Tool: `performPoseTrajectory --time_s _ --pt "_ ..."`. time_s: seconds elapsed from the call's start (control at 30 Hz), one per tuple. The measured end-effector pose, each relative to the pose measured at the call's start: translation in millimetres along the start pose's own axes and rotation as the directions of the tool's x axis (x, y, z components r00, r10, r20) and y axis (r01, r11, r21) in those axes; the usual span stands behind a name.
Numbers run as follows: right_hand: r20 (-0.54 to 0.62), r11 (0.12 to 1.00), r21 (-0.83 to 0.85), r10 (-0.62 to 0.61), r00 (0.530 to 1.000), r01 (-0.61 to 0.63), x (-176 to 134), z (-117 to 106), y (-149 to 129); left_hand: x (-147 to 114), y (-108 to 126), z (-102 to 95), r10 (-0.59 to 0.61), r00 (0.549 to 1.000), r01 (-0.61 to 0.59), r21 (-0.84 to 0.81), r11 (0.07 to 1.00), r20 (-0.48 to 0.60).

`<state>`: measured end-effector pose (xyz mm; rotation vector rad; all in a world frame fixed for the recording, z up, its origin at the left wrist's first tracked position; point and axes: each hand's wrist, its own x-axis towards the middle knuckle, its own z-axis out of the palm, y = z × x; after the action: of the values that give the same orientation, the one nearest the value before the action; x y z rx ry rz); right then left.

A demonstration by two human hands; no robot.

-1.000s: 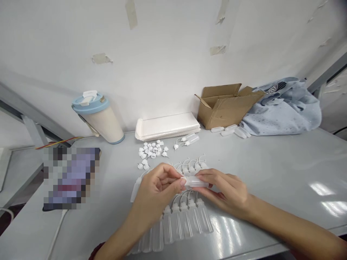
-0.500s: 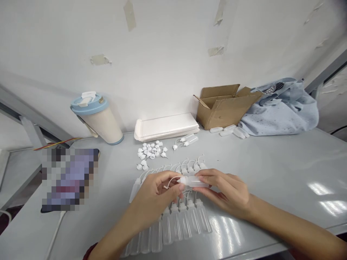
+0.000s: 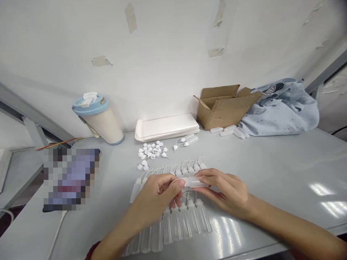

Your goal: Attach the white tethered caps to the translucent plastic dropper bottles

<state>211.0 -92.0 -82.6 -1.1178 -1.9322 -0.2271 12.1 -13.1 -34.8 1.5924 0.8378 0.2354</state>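
Observation:
Between both hands lies a small translucent plastic bottle (image 3: 194,181), held sideways above the table. My right hand (image 3: 226,189) grips its body between thumb and fingers. The fingers of my left hand (image 3: 162,191) are closed on the white cap at its other end, and the thumb hides most of that cap. Rows of similar bottles (image 3: 177,224) lie beneath and around the hands, many with white caps and thin curved straps. A pile of loose white caps (image 3: 151,150), some with thin needle tips, sits beyond my left hand.
Along the wall stand a blue-lidded tumbler (image 3: 99,117), a stack of white packets (image 3: 166,128), an open cardboard box (image 3: 227,108) and a pale blue cloth bag (image 3: 284,112). Several loose bottles (image 3: 229,130) lie before the box. A blurred phone (image 3: 73,180) with a cable is at left.
My left thumb and fingers have closed over the bottle's cap, which now shows less, along with its strap. The right hand keeps nearly the same hold.

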Motion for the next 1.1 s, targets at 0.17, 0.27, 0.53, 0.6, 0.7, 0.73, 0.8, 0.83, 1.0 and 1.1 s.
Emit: performPoseTrajectory --time_s 0.17,0.27,0.53,0.6,0.7,0.73,0.8,0.83,1.0,1.1 --pt "-0.009 1.0 0.006 0.018 1.0 -0.018 4.5 -0.4 -0.6 -2.4 -3.0 1.0 0.1 0.991 -0.095 0.052 0.994 -0.092" --pt "-0.006 0.999 0.017 0.048 0.999 -0.048 6.0 -0.4 -1.4 -3.2 -2.4 2.0 0.117 0.988 -0.109 0.084 0.99 -0.098" --pt "0.013 0.997 0.05 0.052 0.999 -0.053 3.0 0.9 -1.3 0.4 -5.3 2.8 0.044 0.999 -0.041 0.111 0.993 -0.027" --pt "0.045 0.99 0.107 0.087 0.995 -0.091 4.0 -0.7 -2.2 -0.4 -6.4 3.4 0.074 0.997 -0.071 0.109 0.992 -0.027" --pt "0.111 0.965 0.18 0.174 0.978 -0.192 6.4 -3.6 -4.1 -2.1 -6.1 4.6 0.126 0.99 -0.118 0.137 0.984 -0.057" --pt "0.125 0.958 0.191 0.193 0.973 -0.214 7.1 -4.3 -4.5 -2.5 -5.6 5.0 0.144 0.987 -0.131 0.161 0.978 -0.068" --pt "0.129 0.952 0.203 0.204 0.97 -0.227 7.9 -4.9 -5.0 -3.1 -4.6 5.5 0.17 0.982 -0.151 0.192 0.97 -0.087" --pt "0.123 0.954 0.203 0.201 0.972 -0.223 7.9 -4.7 -5.0 -3.2 -4.3 5.6 0.175 0.98 -0.155 0.192 0.969 -0.092" --pt "0.071 0.973 0.176 0.141 0.987 -0.152 6.1 -2.3 -3.7 -2.9 -5.1 5.3 0.118 0.991 -0.109 0.127 0.986 -0.066" --pt "0.047 0.981 0.168 0.086 0.995 -0.093 4.7 -0.5 -2.2 -3.1 -6.0 5.7 0.096 0.994 -0.091 0.101 0.991 -0.052"
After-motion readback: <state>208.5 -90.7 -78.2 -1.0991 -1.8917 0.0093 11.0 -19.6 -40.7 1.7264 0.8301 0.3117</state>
